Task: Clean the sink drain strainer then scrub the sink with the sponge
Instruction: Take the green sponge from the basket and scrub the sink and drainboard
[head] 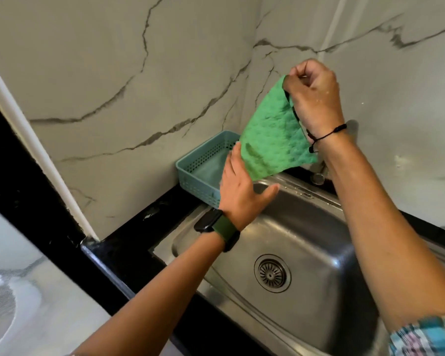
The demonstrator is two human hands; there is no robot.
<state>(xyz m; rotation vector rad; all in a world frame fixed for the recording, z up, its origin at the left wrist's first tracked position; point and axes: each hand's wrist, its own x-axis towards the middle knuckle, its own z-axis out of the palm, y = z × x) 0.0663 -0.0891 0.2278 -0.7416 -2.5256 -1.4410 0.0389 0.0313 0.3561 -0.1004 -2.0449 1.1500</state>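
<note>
Hanging from the right hand (312, 98), which pinches its top corner, the green sponge (272, 134) is held above the steel sink (319, 232). The left hand (239, 186), fingers straight, touches the sponge's lower edge. The drain strainer (272, 273) sits in the basin floor; a teal basket (203, 163) stands on the bench (129, 235).

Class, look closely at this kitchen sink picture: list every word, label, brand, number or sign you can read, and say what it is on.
None can be read.
green sponge: no print shows.
blue basket: plain, no label shows.
sink and drain strainer: no stamp can be made out.
watch on the left wrist: its face is dark, nothing legible.
marble wall: veins only, no signs.
</note>
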